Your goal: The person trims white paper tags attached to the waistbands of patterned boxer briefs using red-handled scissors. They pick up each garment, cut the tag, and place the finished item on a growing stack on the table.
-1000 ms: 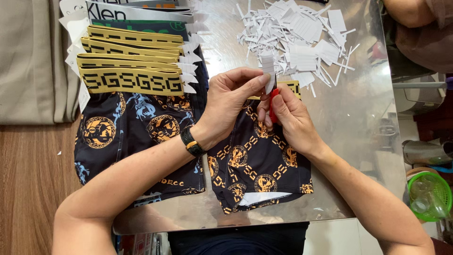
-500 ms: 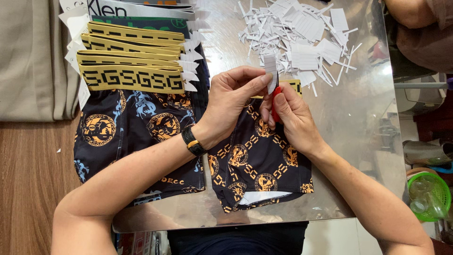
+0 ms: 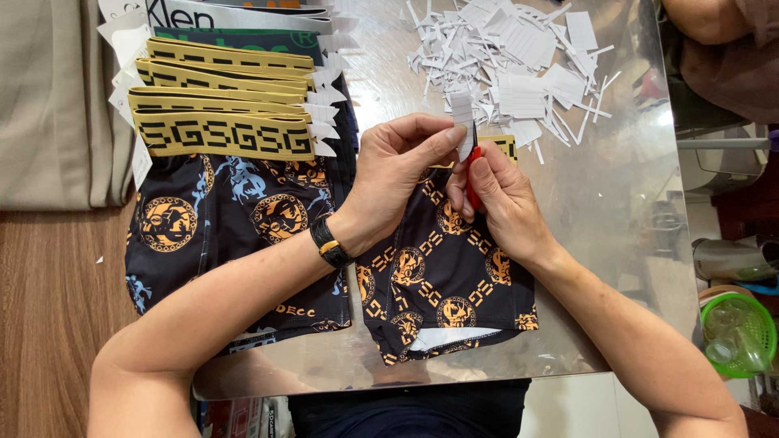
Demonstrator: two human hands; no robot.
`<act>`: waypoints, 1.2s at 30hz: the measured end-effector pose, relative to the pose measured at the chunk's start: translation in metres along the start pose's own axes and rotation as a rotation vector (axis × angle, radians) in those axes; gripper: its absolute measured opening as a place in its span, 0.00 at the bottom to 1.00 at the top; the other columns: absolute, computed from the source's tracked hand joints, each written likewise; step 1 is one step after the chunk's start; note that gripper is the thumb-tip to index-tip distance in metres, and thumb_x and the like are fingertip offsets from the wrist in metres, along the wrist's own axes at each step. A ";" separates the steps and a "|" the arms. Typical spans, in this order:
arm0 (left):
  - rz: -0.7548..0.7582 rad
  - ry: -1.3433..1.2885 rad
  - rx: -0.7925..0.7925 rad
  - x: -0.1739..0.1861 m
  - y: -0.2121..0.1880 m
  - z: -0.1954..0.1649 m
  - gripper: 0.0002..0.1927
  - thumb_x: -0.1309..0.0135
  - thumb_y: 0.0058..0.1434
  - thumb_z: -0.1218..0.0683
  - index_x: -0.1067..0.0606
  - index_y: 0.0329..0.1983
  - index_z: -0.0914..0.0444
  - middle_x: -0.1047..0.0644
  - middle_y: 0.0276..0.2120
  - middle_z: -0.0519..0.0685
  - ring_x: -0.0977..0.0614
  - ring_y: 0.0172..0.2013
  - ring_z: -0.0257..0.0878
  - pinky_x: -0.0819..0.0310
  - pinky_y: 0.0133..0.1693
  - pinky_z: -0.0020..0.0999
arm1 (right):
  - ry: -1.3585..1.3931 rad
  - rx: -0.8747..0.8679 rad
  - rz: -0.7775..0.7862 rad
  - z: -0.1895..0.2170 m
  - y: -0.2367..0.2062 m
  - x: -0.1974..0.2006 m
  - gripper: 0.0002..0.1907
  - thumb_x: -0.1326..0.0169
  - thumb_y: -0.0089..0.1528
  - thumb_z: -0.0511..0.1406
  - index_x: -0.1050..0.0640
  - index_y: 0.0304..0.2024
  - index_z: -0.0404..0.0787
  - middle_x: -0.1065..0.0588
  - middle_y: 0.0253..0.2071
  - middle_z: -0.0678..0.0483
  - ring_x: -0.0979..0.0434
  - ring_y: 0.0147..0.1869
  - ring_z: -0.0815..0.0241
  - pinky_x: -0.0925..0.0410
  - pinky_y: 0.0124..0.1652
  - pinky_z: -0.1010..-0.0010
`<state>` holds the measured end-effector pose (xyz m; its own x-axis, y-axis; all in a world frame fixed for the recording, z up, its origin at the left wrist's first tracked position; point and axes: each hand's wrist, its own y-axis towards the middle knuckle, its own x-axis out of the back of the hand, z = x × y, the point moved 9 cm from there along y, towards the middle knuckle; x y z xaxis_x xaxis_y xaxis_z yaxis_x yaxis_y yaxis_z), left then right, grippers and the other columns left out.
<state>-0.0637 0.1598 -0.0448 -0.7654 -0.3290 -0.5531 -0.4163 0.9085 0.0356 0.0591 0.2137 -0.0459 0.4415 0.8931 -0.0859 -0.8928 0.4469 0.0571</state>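
Note:
A pair of black boxer shorts point(image 3: 442, 280) with gold print lies in front of me on a shiny metal table point(image 3: 617, 243). My left hand point(image 3: 393, 174) pinches a white paper tag point(image 3: 462, 122) at the shorts' yellow waistband point(image 3: 503, 146). My right hand point(image 3: 503, 199) grips a small red cutter point(image 3: 471, 174), its tip right at the base of that tag. A black watch point(image 3: 329, 243) sits on my left wrist.
A stack of similar shorts with yellow patterned waistbands point(image 3: 223, 134) lies at the left. A heap of cut white tags point(image 3: 519, 65) covers the far table. A green basket point(image 3: 734, 328) stands at the right. Another person's arm point(image 3: 710, 16) shows at the top right.
Both hands have stayed at the waistband. The right hand and red cutter shifted slightly against the tag; the tag remains pinched in the left fingers.

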 end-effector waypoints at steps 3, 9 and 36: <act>-0.003 0.008 0.013 0.001 0.000 0.001 0.08 0.40 0.67 0.59 0.19 0.46 0.69 0.17 0.37 0.49 0.17 0.38 0.32 0.21 0.43 0.26 | -0.002 -0.022 -0.010 0.000 0.000 0.001 0.19 0.63 0.77 0.48 0.29 0.49 0.41 0.29 0.33 0.57 0.35 0.32 0.71 0.37 0.34 0.81; 0.007 0.015 0.039 -0.001 -0.001 0.004 0.08 0.40 0.67 0.59 0.18 0.45 0.69 0.17 0.36 0.49 0.18 0.36 0.31 0.21 0.42 0.26 | -0.019 -0.037 -0.028 0.002 -0.001 0.003 0.19 0.63 0.76 0.48 0.29 0.50 0.41 0.29 0.33 0.57 0.34 0.32 0.71 0.36 0.34 0.80; 0.062 0.046 0.091 -0.011 -0.006 0.005 0.09 0.41 0.66 0.58 0.19 0.44 0.70 0.17 0.33 0.50 0.18 0.32 0.33 0.20 0.38 0.29 | 0.016 -0.061 -0.046 0.004 -0.001 0.007 0.19 0.63 0.75 0.48 0.29 0.51 0.42 0.30 0.31 0.58 0.34 0.32 0.71 0.37 0.33 0.79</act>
<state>-0.0507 0.1594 -0.0427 -0.8111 -0.2810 -0.5129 -0.3228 0.9464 -0.0080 0.0636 0.2194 -0.0427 0.4807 0.8708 -0.1031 -0.8758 0.4826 -0.0081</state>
